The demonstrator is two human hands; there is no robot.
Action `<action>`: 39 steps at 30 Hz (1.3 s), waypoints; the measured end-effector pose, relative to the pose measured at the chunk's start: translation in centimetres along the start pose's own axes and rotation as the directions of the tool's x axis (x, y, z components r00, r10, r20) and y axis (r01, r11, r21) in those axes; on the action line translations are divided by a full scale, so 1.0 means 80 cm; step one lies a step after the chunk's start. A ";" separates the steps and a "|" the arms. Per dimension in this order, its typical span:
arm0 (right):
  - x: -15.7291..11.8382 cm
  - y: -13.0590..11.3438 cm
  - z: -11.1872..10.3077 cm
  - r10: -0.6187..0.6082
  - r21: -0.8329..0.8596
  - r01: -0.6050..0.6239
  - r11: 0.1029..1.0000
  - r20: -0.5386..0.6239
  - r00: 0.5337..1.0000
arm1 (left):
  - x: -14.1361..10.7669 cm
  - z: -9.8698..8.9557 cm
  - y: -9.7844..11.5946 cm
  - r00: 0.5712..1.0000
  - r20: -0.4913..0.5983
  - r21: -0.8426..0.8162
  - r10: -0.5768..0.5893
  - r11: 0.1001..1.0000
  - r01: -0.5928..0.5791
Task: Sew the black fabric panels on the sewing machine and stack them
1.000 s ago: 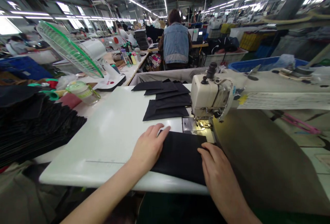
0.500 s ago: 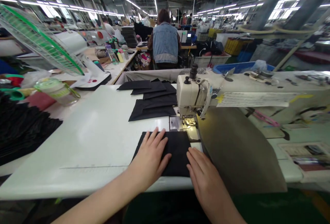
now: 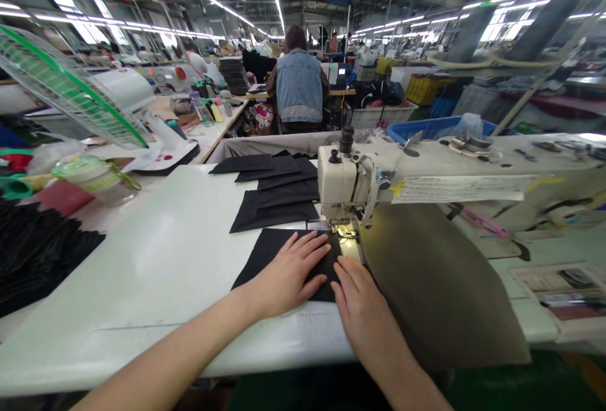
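- The left hand (image 3: 286,272) lies palm down, its fingers stretched out with slight gaps between them and the thumb set apart; the fingertips press flat rather than pinch.
- Under those fingers is a flat black four-sided fabric panel (image 3: 255,256), lying on the smooth pale-green tabletop (image 3: 151,253) and reaching out past the left side of the hand.
- The right hand (image 3: 367,310) has its fingers together and its thumb a little apart, the tips resting at the panel's right edge; whether they pinch any cloth cannot be told.
- Just beyond the fingertips of both hands stands the off-white metal sewing machine (image 3: 338,177), a yellowish light shining by its needle area; the panel's far right corner lies close to it.
- Farther beyond the left fingers, overlapping black fabric pieces (image 3: 279,215) fan out on the tabletop, apart from the hand.
- To the right of the right fingers lies a broad brownish-grey sheet (image 3: 440,291) with a curved outer edge.
- Well left of the left fingers sits a heaped pile of black fabric (image 3: 42,253), with a clear lidded plastic cup (image 3: 106,187) and a white-and-green electric fan (image 3: 137,92) beyond it.
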State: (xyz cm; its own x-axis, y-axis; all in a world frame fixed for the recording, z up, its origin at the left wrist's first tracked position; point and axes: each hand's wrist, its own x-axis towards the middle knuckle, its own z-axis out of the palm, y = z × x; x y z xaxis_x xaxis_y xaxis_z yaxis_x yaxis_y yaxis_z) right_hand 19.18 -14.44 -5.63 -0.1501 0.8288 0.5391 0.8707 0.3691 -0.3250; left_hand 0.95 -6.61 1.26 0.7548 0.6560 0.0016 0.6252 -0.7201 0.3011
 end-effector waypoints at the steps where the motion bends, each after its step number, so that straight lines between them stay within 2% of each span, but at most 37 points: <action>1: 0.000 0.000 0.001 0.002 0.003 -0.002 1.000 -0.005 1.000 | 0.001 -0.001 -0.001 1.000 0.004 -0.002 0.000 1.000 0.000; 13: 0.005 0.000 0.008 -0.030 -0.037 0.028 0.999 -0.044 0.999 | 0.006 0.010 -0.016 0.998 -0.040 0.001 0.042 0.999 -0.042; 18: -0.003 -0.006 -0.003 -0.037 -0.071 0.035 0.997 -0.035 0.999 | 0.002 0.009 -0.015 0.997 -0.041 0.037 0.060 0.998 -0.058; 20: -0.017 -0.010 -0.012 -0.033 -0.078 0.031 0.996 -0.022 0.999 | -0.009 0.011 -0.008 0.991 -0.021 0.029 0.131 0.991 -0.130; 23: -0.040 -0.016 -0.025 -0.033 -0.072 0.033 0.997 0.003 0.999 | -0.030 0.015 0.006 0.959 0.028 -0.018 0.281 0.960 -0.280; 26: -0.050 -0.018 -0.030 -0.045 -0.072 0.046 0.996 0.012 0.999 | -0.042 0.017 0.016 0.954 0.012 -0.036 0.299 0.954 -0.298; 30: -0.040 -0.014 -0.025 -0.040 -0.089 0.042 0.995 0.029 0.999 | -0.036 0.014 0.012 0.961 0.017 -0.042 0.276 0.960 -0.276; 39: -0.001 -0.002 0.005 0.030 -0.096 -0.031 0.995 -0.008 1.000 | -0.010 0.012 -0.021 0.955 -0.051 -0.051 0.291 0.955 -0.293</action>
State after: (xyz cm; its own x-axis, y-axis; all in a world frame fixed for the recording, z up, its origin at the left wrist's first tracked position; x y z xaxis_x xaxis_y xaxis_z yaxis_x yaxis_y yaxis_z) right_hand 18.83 -14.37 -5.95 -0.1199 0.8361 0.5353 0.9158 0.3013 -0.2656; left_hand -0.48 -6.13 -0.19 0.8930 0.4287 0.1373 0.3653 -0.8684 0.3354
